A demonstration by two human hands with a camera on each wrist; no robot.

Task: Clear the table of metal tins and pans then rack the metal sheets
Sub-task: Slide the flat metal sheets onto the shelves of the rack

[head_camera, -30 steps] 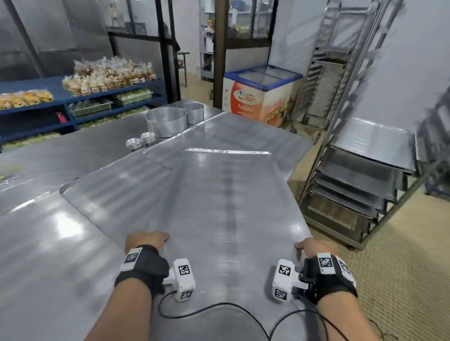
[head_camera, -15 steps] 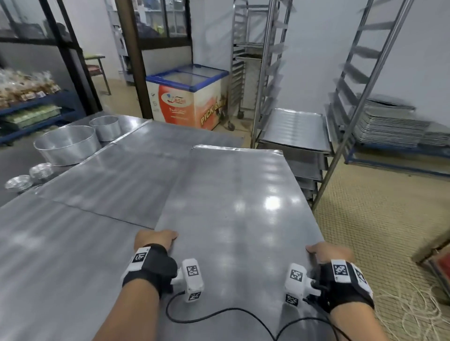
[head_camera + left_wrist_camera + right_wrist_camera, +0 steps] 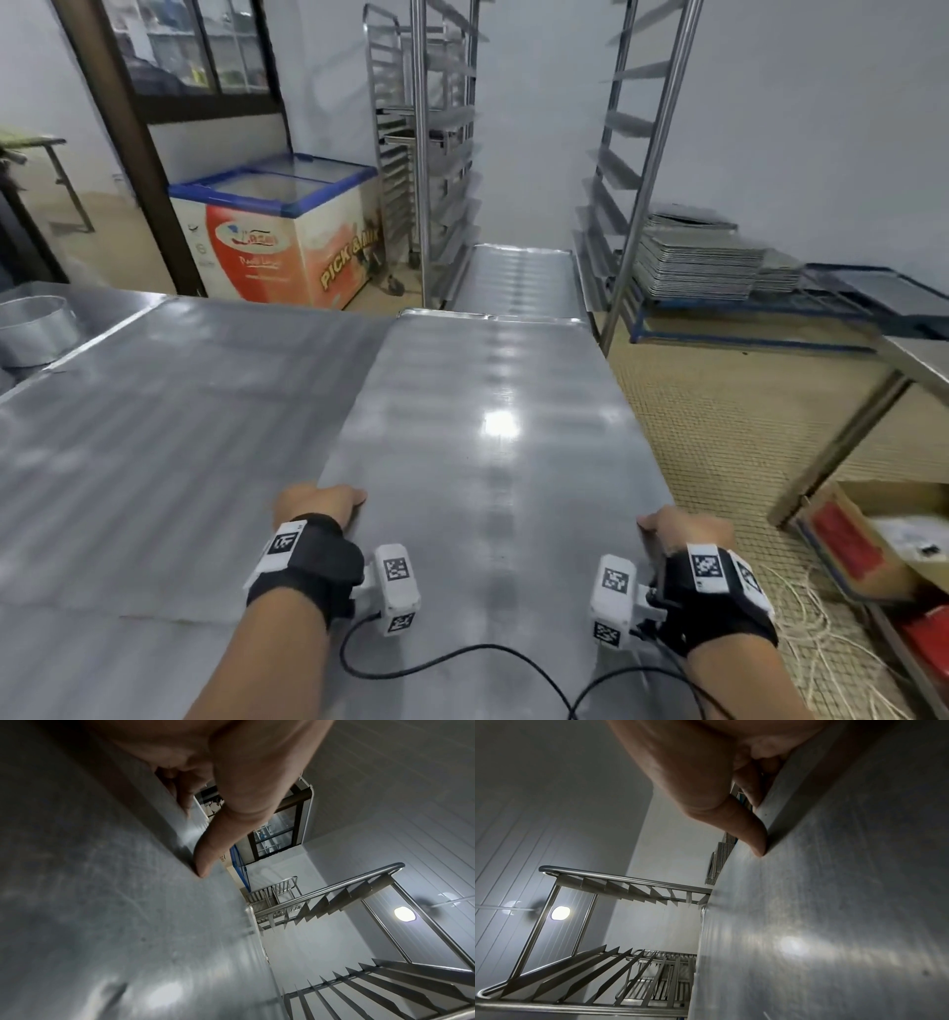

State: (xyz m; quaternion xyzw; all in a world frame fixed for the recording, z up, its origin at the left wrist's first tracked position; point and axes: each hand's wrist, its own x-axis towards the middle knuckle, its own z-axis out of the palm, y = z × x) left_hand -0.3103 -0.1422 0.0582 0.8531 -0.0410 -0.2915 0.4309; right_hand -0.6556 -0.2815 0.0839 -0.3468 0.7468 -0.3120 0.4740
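Note:
I hold a large metal sheet (image 3: 493, 437) level in front of me, its far end pointing at the tall steel rack (image 3: 518, 154). My left hand (image 3: 318, 506) grips the sheet's left edge near me, thumb (image 3: 205, 860) on top and fingers under the rim. My right hand (image 3: 683, 532) grips the right edge the same way, thumb (image 3: 754, 839) on the top face. Another sheet (image 3: 518, 277) lies in the rack just beyond the held one. More sheets (image 3: 169, 437) lie on the table at left. A round metal pan (image 3: 31, 329) stands at the far left.
A stack of trays (image 3: 698, 262) sits on a low blue frame at right. A chest freezer (image 3: 287, 231) stands behind the table. A second steel table (image 3: 919, 360) and a cardboard box (image 3: 873, 539) with loose string are on the floor at right.
The sheet and I have swung to the right, off the table's middle, and now line up with the rack. Both hands keep the same grip on its edges.

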